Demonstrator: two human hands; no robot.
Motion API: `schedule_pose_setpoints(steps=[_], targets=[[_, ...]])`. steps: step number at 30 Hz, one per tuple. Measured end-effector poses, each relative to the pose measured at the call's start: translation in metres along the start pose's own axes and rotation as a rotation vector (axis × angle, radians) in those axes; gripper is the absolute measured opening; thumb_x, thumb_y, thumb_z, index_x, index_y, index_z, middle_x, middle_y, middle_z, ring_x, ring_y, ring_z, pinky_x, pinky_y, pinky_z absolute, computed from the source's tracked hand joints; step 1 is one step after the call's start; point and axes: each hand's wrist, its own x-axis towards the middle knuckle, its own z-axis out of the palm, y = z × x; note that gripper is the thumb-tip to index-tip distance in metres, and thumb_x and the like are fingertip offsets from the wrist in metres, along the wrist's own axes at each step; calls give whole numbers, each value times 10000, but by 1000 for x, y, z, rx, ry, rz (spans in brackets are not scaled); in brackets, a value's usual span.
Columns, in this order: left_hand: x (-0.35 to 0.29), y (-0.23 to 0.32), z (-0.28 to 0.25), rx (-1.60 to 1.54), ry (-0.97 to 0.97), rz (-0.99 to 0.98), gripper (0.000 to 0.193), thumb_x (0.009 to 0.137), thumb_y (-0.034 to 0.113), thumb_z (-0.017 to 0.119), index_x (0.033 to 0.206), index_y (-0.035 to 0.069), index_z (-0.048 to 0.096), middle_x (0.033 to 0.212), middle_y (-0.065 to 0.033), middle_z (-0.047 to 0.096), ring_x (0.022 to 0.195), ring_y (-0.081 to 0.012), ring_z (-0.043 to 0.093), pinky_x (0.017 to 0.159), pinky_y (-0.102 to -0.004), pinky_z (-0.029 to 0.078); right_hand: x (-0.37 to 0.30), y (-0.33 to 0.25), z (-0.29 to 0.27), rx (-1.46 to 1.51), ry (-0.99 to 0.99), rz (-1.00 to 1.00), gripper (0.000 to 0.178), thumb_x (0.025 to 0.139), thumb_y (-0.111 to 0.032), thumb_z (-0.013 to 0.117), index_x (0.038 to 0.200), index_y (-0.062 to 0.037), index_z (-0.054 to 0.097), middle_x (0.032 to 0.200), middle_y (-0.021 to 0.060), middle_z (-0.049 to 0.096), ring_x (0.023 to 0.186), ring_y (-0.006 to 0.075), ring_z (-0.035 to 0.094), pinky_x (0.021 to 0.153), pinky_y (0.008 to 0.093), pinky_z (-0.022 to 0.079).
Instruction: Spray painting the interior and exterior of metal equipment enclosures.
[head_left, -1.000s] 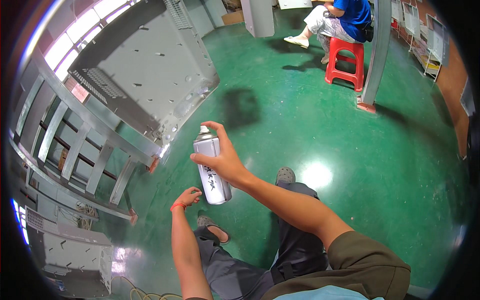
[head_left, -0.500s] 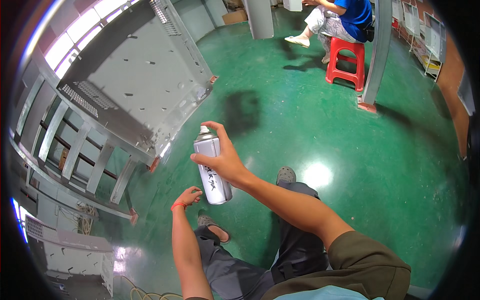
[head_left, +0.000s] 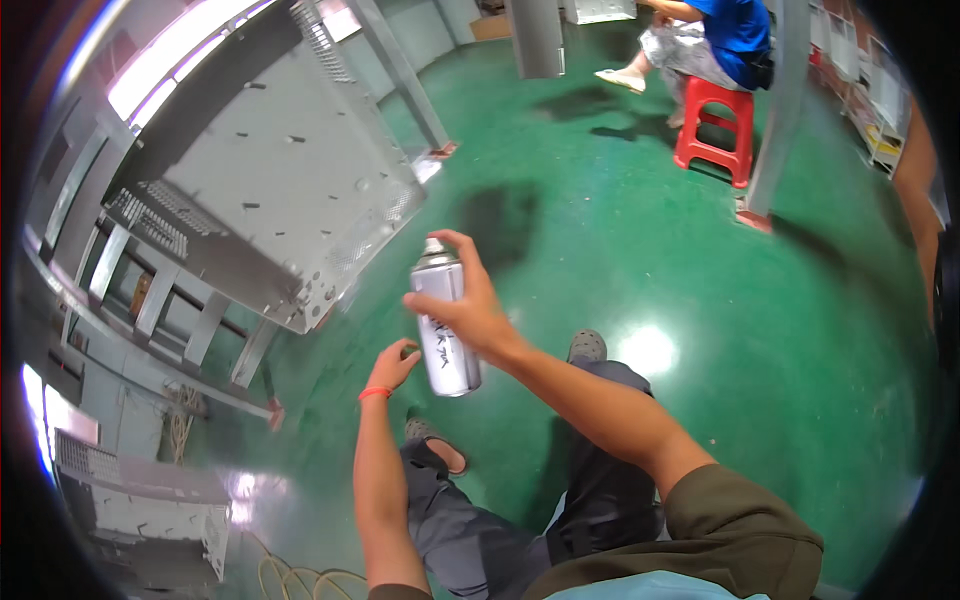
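Observation:
A white spray can (head_left: 450, 340) with dark handwriting is gripped in my right hand (head_left: 470, 305). Its top tilts slightly left, and my index finger rests on the white nozzle. My left hand (head_left: 393, 366), with a red band at the wrist, is left of the can's lower half. Its fingers are loosely curled with a gap between them, and nothing shows in it. Up and left of both hands hangs or stands a large grey metal panel (head_left: 270, 150) with perforated strips and short pegs; how it is supported is hidden.
A metal frame with slats (head_left: 150, 300) stands at left, above another grey panel (head_left: 150, 500). Yellowish hose (head_left: 300, 580) lies at the bottom. A person in blue (head_left: 735, 40) sits on a red stool (head_left: 715, 130) beside a metal post (head_left: 775, 130). The floor (head_left: 600, 260) is green.
My view has shifted, so most floor items appear farther right. The large panel has turned relative to the frame behind it. My right hand still holds the can.

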Motion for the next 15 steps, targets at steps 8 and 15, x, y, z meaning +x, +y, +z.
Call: schedule_pose_setpoints(steps=[8,15], targets=[[29,219,20,176,715,479,502,927,103,711,1419,77,616,1362,-183,549,1254,-378,528,982,-460,507,28,-20,-68,-51,78,-37,797,847,-117,842,1510,-159,401,1130,86,627,904,174,677,745,335,585],[32,240,3,504,1030,274,729,876,133,734,1554,92,469,1570,-257,385,1487,-484,322,1158,-573,402,38,-21,-78,-72,67,-7,808,822,-161,848,1496,-148,403,1088,103,622,838,176,676,705,352,581]])
